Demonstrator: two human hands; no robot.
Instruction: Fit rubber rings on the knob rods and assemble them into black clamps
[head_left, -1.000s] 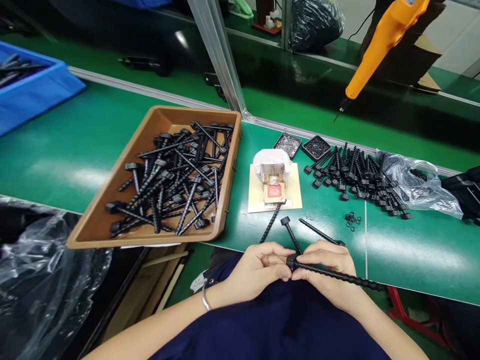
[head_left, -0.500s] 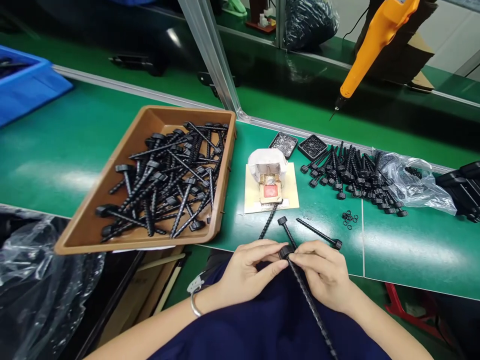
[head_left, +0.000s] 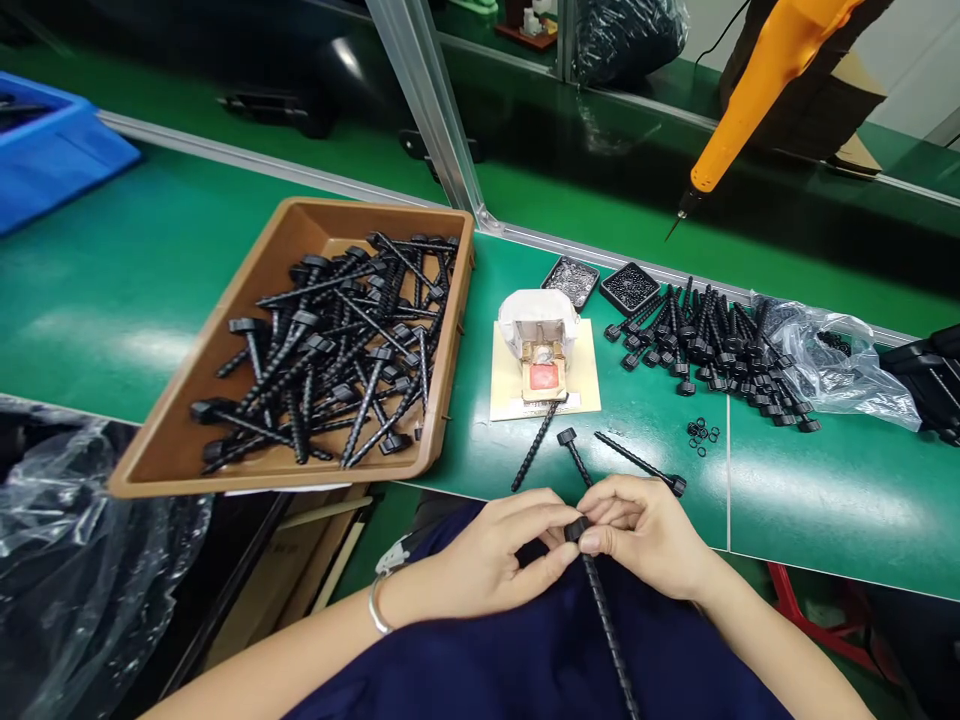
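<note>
A green surface [head_left: 795, 515] stretched across the view. Between ten and eleven o'clock from the left hand [head_left: 502, 555] sat a brown tray [head_left: 169, 440] heaped with black rods [head_left: 322, 360]; at one o'clock from the right hand [head_left: 641, 535] hung an orange screwdriver [head_left: 752, 105]. Both hands pinched one ribbed rod [head_left: 605, 622] at its head, thumb and fingers drawn together. That head lay between them, at three o'clock from the left hand and nine from the right, its shaft slanting between five and six o'clock. Small black rings [head_left: 701, 433] lay near one o'clock from the right hand.
</note>
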